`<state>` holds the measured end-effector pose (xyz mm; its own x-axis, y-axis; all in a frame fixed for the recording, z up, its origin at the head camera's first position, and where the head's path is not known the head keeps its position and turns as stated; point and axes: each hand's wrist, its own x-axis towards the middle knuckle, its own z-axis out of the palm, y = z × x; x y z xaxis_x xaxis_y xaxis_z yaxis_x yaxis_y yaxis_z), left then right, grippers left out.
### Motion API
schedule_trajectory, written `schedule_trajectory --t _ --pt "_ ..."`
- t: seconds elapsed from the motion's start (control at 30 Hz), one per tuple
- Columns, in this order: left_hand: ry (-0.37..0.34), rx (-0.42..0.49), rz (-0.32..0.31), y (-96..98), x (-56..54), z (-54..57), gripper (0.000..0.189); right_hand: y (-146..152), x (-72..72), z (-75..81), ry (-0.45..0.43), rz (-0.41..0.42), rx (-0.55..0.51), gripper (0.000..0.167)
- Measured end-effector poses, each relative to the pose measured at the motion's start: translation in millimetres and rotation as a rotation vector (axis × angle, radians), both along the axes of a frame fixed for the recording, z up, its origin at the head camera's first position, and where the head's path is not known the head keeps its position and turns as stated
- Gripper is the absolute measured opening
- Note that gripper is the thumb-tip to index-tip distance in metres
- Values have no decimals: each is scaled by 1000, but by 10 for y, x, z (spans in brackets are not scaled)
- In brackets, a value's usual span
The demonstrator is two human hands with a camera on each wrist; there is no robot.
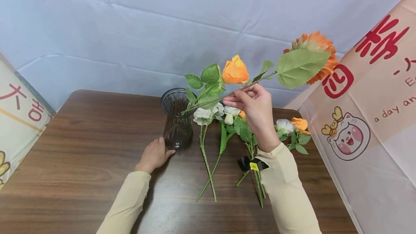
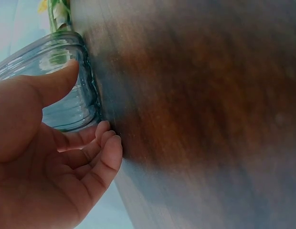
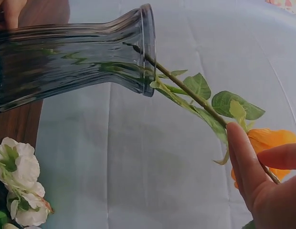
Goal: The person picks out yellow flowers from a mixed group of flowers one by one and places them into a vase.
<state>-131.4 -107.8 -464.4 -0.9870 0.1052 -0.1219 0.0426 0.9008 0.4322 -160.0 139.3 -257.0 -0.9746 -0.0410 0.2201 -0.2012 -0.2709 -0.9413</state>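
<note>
A smoky, ribbed glass vase point(image 1: 178, 129) stands upright on the table with a flared rim. My left hand point(image 1: 156, 154) holds it low at its base, the thumb point(image 2: 62, 83) along the glass and the other fingers curled beside it. Between thumb and fingers, my right hand point(image 1: 255, 107) pinches the stem of a large orange many-petalled flower point(image 1: 320, 57), tilted with its head up to the right. That stem's lower end is at the vase mouth. An orange rose point(image 1: 235, 70) leans out beside it, and green stem shows through the glass point(image 3: 90, 62).
Right of the vase lie white flowers point(image 1: 203, 116) with long stems crossing on the wooden table point(image 1: 97, 136). More white and orange flowers point(image 1: 300, 125) lie beyond my right forearm, partly hidden. A pale cloth point(image 1: 130, 28) hangs behind, and a printed sheet point(image 1: 383, 100) stands at the right.
</note>
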Motion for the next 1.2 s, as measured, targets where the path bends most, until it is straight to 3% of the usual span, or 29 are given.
schedule_trajectory --t 0.67,0.9,1.2 --pt "10 -2 1 2 -11 -26 56 -221 -80 5 -29 16 252 7" --pt "20 -7 2 -1 -8 -42 55 -306 -91 -52 -80 46 337 8" --pt "27 -13 0 1 -8 -31 55 -371 -109 -141 -54 80 383 7"
